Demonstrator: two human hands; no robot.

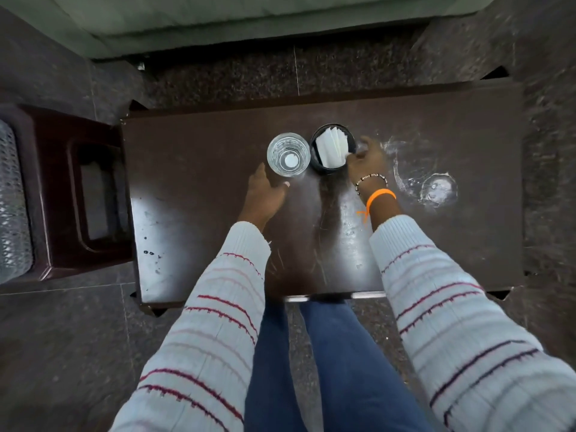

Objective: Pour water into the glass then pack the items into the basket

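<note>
Mid-table: left hand (265, 190) open beside water glass (288, 154), right hand (366, 160) pinching black napkin holder (333, 149); a knock likely spills the glass.

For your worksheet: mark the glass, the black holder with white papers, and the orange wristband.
glass (288, 154): head view, its base seen through the mouth
black holder (314, 141): head view, left rim
orange wristband (381, 194): head view, top of band

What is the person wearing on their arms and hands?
Both arms have long, ribbed, pale knit sleeves with thin dark red stripes: the left sleeve and the right sleeve. The left hand is bare. By the right hand, the wrist has a beaded bracelet and a bright orange band with a loose orange thread.
</note>
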